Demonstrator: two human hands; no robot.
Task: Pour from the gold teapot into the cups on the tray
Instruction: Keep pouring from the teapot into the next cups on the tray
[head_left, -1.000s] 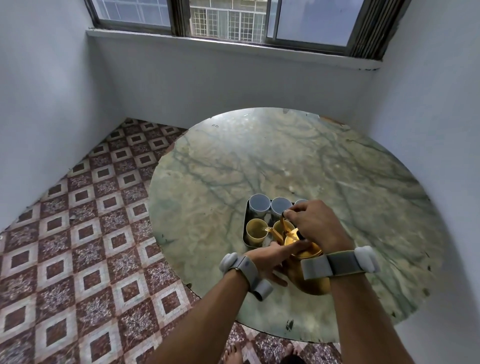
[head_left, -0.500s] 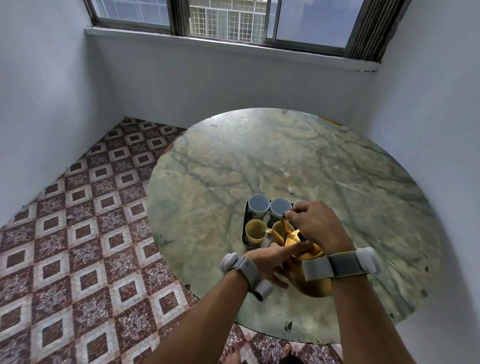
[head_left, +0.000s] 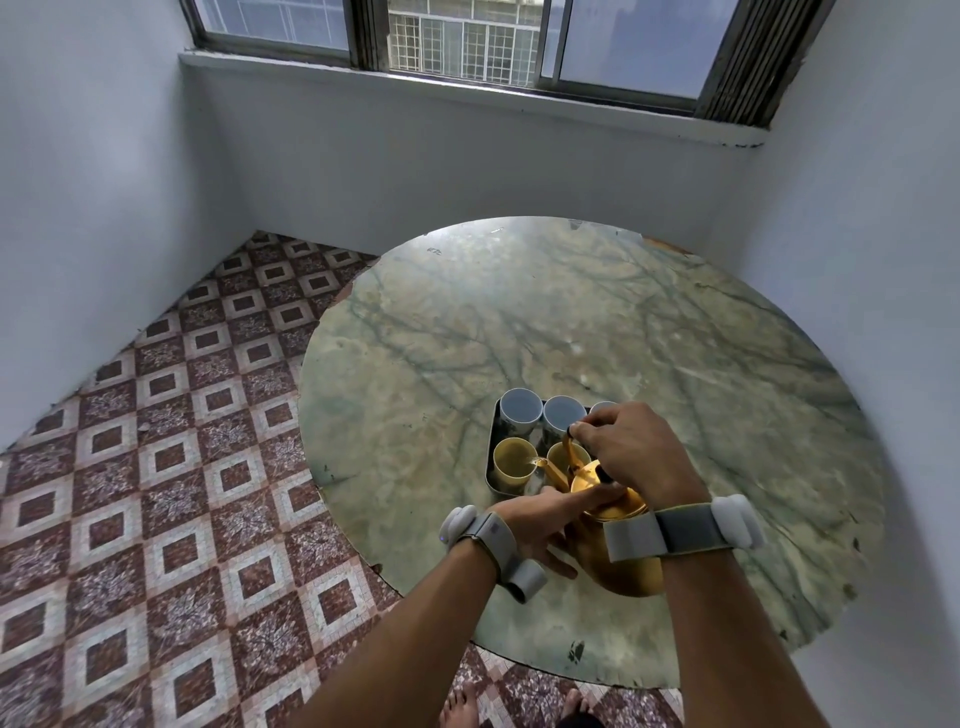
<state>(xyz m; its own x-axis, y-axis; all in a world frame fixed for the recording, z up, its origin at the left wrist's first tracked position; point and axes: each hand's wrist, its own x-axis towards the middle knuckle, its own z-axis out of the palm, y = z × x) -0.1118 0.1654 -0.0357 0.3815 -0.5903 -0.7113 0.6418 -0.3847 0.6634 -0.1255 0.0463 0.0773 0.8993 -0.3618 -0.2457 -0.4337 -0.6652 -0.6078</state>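
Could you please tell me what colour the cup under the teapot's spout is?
The cup is yellow, seen in the head view, the only one.

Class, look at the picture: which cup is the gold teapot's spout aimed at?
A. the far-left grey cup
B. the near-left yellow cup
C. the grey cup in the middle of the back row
B: the gold teapot tilts its spout over the near-left yellow cup.
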